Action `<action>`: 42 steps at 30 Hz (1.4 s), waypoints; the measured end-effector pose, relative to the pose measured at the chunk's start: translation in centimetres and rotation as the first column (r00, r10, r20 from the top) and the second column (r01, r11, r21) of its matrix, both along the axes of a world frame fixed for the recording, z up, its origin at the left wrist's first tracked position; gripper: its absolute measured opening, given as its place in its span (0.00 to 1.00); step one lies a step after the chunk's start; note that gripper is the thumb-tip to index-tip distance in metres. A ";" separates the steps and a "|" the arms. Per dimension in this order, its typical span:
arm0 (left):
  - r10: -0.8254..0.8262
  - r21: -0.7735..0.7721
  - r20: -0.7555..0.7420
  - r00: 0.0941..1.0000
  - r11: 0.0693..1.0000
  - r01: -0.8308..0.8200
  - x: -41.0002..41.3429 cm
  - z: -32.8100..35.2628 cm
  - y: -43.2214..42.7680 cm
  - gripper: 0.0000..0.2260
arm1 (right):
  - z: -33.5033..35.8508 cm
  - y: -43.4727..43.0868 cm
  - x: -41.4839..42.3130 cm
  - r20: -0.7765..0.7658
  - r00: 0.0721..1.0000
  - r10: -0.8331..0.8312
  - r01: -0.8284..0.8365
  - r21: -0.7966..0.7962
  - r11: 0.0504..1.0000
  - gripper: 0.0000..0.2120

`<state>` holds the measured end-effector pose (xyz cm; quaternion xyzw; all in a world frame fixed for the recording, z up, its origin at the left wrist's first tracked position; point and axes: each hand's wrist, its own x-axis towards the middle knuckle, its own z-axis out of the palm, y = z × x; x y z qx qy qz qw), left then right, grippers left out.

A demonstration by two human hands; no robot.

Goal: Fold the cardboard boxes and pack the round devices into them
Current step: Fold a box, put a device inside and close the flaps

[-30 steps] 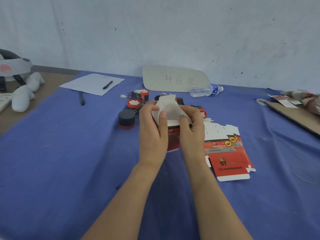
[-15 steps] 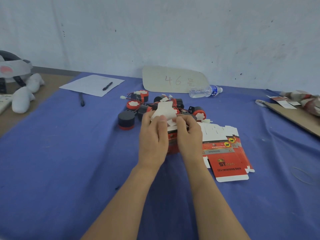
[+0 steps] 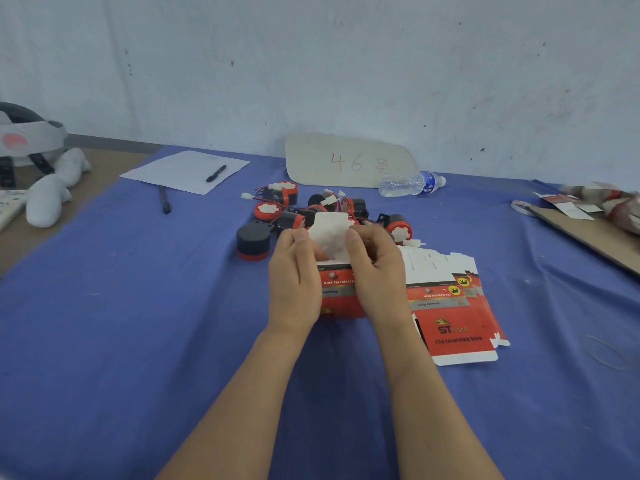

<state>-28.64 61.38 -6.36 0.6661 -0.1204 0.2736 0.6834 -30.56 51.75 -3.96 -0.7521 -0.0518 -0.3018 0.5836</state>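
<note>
While left hand [image 3: 294, 282] and right hand [image 3: 375, 275] keep grip clenched on red box [image 3: 341, 292], white flap [image 3: 329, 233] has risen again between thumbs: end untucked; round devices [image 3: 277, 209] wait, 12 o'clock.

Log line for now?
phase: folding; left hand: grips box; right hand: grips box; flap: raised; round devices: loose behind box; flat boxes: right of box
</note>
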 end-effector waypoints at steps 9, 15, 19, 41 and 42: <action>0.077 -0.049 0.090 0.993 0.996 -0.073 -0.3 1.0 0.8 0.11 | 1.5 -0.3 -1.4 -0.222 0.924 0.310 -0.277 0.168 0.946 0.17; 0.046 0.032 0.232 0.972 0.998 -0.055 -0.4 1.5 1.4 0.08 | 1.7 -2.1 -1.3 -0.430 0.767 0.476 -0.383 0.288 0.877 0.08; 0.071 0.132 0.236 0.969 0.986 -0.105 -0.5 1.4 1.4 0.10 | 1.8 -2.8 -1.5 -0.463 0.686 0.562 -0.457 0.327 0.827 0.05; -0.339 -0.337 -0.376 0.863 0.917 0.214 -0.4 1.4 -0.9 0.25 | -0.9 1.2 0.5 -0.178 0.984 0.029 -0.037 -0.040 0.999 0.18; -0.342 -0.337 -0.374 0.862 0.916 0.216 -0.4 1.3 -0.9 0.25 | -0.9 1.1 0.4 -0.176 0.984 0.029 -0.037 -0.042 0.998 0.18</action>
